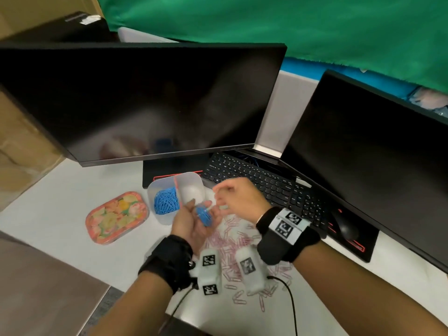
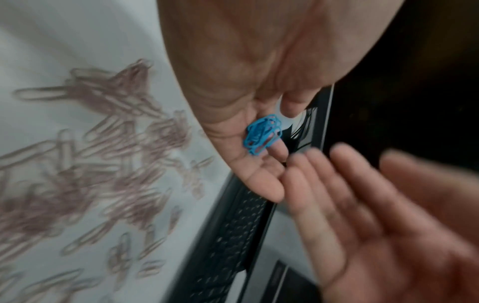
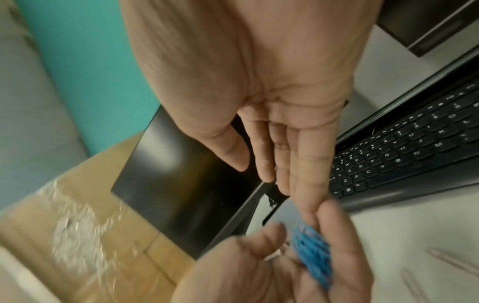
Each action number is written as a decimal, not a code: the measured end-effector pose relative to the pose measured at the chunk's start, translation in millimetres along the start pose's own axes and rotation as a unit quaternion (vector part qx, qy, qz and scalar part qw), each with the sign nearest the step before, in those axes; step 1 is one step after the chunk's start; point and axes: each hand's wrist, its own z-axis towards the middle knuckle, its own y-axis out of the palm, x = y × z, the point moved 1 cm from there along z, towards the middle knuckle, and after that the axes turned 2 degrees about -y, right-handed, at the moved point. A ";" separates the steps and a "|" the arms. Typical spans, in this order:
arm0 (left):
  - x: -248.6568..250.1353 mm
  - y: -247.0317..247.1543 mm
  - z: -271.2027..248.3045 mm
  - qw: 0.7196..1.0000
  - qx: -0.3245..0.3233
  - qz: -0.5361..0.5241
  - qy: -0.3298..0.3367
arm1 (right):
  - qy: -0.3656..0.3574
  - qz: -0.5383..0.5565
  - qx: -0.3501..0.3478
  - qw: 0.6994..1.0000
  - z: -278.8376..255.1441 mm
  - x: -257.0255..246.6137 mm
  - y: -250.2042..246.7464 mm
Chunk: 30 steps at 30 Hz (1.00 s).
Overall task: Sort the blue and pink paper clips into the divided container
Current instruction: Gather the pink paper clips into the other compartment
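Note:
My left hand [image 1: 191,221] is turned palm up just in front of the divided container [image 1: 160,214], its fingers cupped round a small bunch of blue paper clips [image 1: 203,215] [image 2: 261,134] [image 3: 313,252]. Right beside it, my right hand [image 1: 219,197] [image 3: 272,143] hovers with straight fingers and holds nothing. The container's left compartment holds several blue clips [image 1: 166,202]. Its right compartment [image 1: 192,190] looks bare. A pile of pink paper clips [image 1: 230,241] [image 2: 103,164] lies on the white desk under my wrists.
A floral lid [image 1: 116,217] lies left of the container. A black keyboard [image 1: 261,185] and mouse [image 1: 346,226] sit to the right, with two dark monitors [image 1: 145,100] [image 1: 368,161] behind. Cardboard boxes [image 1: 19,146] stand at the far left.

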 end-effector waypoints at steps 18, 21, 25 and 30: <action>86.4 -23.4 13.7 0.884 0.208 0.370 0.196 | 0.177 -0.230 0.078 0.954 -92.6 216.7 -44.9; 70.1 -17.2 -3.8 0.788 0.187 0.457 0.368 | 0.151 -0.268 0.075 0.949 -92.4 225.0 -22.8; 24.6 -13.7 -14.8 0.730 0.002 0.586 0.351 | 0.098 -0.311 0.019 0.945 -83.0 220.8 6.4; -25.6 -33.8 24.7 0.541 -0.020 0.815 0.204 | 0.024 -0.352 -0.072 0.933 -77.6 205.3 30.4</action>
